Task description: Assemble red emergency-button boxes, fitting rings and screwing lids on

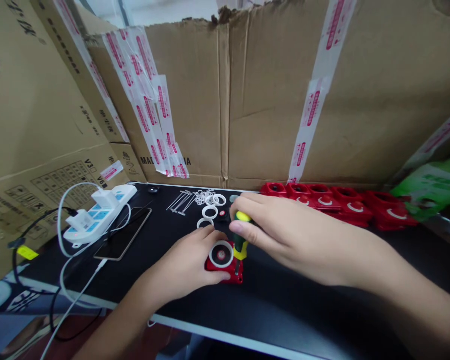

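Note:
On the black table, a red square housing (237, 276) lies with a white ring (221, 242) around its dark round centre. My left hand (193, 257) grips this housing from the left, thumb along the near edge and fingers at the far side. A screwdriver (241, 245) with a green and yellow handle stands nearly upright in my right hand (281, 227), fingers closed round the handle. Its metal shaft reaches down to the right part of the housing; whether the tip sits in a screw I cannot make out. Several loose white rings (210, 213) lie just beyond my left hand.
Several red housings (354, 207) stand in a row at the back right, beside a green plastic bag (431, 187). White thin strips (182, 202) lie behind. At left are a phone (125, 234), a power strip (101, 212) and cables. Cardboard walls (262, 100) enclose the table.

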`<state>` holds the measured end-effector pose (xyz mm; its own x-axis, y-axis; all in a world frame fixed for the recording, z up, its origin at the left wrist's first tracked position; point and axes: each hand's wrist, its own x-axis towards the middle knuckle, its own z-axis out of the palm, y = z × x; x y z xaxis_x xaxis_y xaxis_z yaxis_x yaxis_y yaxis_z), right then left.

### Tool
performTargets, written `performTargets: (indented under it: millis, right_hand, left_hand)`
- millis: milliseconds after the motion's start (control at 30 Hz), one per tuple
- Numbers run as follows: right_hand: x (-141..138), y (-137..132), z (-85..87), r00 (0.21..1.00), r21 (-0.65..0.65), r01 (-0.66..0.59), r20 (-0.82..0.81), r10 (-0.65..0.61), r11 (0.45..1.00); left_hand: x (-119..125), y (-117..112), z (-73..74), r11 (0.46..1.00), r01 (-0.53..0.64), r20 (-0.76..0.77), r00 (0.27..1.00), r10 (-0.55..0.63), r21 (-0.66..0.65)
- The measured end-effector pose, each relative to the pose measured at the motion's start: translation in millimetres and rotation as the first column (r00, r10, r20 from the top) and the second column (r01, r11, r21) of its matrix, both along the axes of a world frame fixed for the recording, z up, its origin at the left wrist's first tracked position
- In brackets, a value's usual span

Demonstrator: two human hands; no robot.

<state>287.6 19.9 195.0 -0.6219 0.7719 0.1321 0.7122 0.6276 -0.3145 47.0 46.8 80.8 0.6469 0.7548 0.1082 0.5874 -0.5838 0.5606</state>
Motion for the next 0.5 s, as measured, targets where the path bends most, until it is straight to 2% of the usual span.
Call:
performTargets:
  millis: [67, 167, 333, 500]
  right_hand:
    - [10.3, 1.5, 3.0, 0.991, -0.089, -0.085, -0.113, 0.075, 0.992]
    - [20.4, 3.5, 8.6, 0.976, -0.144, -0.155, -0.176, 0.128, 0.977]
    - [28.4, -1.0, 15.9, 0.994, -0.171, -0.059, -0.104, 0.041, 0.983]
    - [38.3, -10.4, 17.6, 0.999, -0.169, 0.010, -0.029, -0.015, 0.986]
  left_hand:
    - [10.1, 14.4, 14.0, 0.993, 0.117, -0.079, 0.990, -0.118, -0.014]
    - [26.8, 37.4, 24.2, 0.971, 0.236, -0.162, 0.957, -0.239, -0.039]
    - [50.1, 69.4, 29.9, 0.914, 0.386, -0.186, 0.896, -0.404, -0.123]
    - [54.5, 78.9, 22.7, 0.873, 0.454, -0.137, 0.867, -0.479, -0.178]
